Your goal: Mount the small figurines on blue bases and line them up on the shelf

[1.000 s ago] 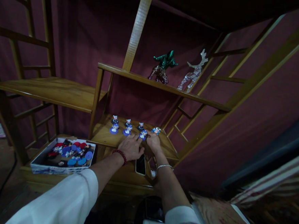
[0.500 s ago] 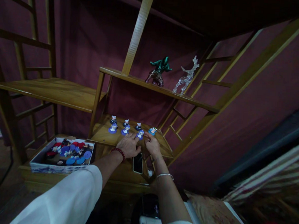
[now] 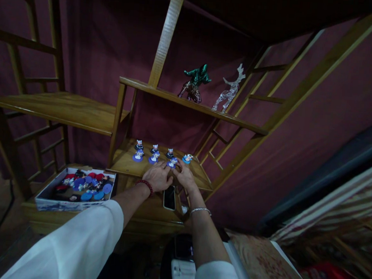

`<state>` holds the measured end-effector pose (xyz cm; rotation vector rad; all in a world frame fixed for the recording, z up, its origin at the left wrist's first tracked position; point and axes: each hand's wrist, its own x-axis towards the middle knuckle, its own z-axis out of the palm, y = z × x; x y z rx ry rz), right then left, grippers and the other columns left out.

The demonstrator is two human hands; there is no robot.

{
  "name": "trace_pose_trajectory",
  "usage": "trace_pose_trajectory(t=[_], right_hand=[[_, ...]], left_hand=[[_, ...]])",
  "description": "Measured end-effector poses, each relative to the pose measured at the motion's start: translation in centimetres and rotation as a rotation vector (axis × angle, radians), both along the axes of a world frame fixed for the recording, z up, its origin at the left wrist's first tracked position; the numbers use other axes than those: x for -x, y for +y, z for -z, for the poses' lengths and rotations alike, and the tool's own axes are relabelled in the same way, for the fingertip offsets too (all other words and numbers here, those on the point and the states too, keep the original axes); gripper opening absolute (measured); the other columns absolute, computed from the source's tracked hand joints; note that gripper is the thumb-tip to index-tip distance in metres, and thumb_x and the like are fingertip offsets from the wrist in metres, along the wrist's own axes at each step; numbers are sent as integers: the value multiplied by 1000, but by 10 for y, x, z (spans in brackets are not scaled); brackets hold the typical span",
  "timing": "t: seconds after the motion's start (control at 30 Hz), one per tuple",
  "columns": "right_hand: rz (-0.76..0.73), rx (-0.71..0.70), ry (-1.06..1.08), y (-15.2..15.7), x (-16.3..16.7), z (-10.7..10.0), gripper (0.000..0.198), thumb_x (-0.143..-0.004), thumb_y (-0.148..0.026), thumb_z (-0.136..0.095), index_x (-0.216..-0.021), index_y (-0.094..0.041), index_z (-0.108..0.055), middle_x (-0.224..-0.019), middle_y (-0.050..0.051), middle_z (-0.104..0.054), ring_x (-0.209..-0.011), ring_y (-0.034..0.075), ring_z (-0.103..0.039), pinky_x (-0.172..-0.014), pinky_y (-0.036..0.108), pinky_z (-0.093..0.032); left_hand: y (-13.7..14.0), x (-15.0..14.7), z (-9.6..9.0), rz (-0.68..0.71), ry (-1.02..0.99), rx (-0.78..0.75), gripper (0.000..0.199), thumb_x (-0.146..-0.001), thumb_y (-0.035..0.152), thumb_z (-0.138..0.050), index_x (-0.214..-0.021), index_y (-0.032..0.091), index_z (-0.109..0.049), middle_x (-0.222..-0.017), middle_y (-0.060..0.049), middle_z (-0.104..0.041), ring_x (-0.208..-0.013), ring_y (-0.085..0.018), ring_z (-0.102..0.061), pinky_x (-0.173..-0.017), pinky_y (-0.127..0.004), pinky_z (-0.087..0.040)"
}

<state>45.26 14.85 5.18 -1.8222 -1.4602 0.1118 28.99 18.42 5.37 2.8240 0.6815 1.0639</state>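
1. The rightmost purple figurine (image 3: 172,162) stands upright on the low shelf (image 3: 125,164), in the near row, right of two other purple figurines (image 3: 154,157).
2. The left hand (image 3: 158,176) lies palm-down at its near left, fingers outstretched; the right hand (image 3: 185,177) is at its right, fingers bent toward it. Whether either grip grasps it or merely touches it, I cannot tell.
3. The work in hand looks like a small adjustment: guide it by the base, with light pressure from both sides, so it doesn't tip.
4. Keep the right knuckles off the blue-based figurine (image 3: 187,158) just to the right, and avoid pushing far into the dark-based figurine (image 3: 170,153) behind.
5. Lift the left wrist clear of the phone (image 3: 169,198) nearby.
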Motion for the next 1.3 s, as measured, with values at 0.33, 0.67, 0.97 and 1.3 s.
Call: trace_pose_trajectory(t=[0.33, 0.67, 0.97, 1.3], right_hand=[[0, 20, 33, 3, -2, 1, 40, -71, -30, -60, -110, -25, -53, -104, 2, -63, -100, 16, -56, -90, 34, -41], [-22, 40, 16, 13, -2, -4, 26, -72, -36, -58, -94, -24, -63, -97, 0, -65, -93, 17, -57, -88, 34, -42], [-21, 36, -18, 13, 1, -7, 21, -72, -33, -58, -91, -26, -64, -94, -2, -65, -93, 17, -57, -88, 34, -41], [49, 63, 6, 6, 2, -5, 34, -69, -28, -58, -103, -26, -57, -106, 0, -61, -101, 16, -54, -91, 33, -39]], left_hand=[[-1, 1, -2, -6, 6, 27, 32, -77, 34, -46, -99, 12, -52, -107, -14, -55, -105, -24, -46, -92, -40, -34], [-2, 3, -4, -18, 22, 21, 31, -76, 31, -47, -102, 13, -52, -97, -9, -54, -96, -22, -48, -87, -37, -38], [-2, 4, -4, -22, 24, 28, 29, -77, 31, -45, -98, 13, -53, -96, -10, -54, -95, -22, -49, -87, -37, -39], [-4, 5, -7, -34, 41, 46, 22, -76, 27, -46, -91, 14, -55, -92, -9, -56, -94, -21, -50, -88, -34, -40]])
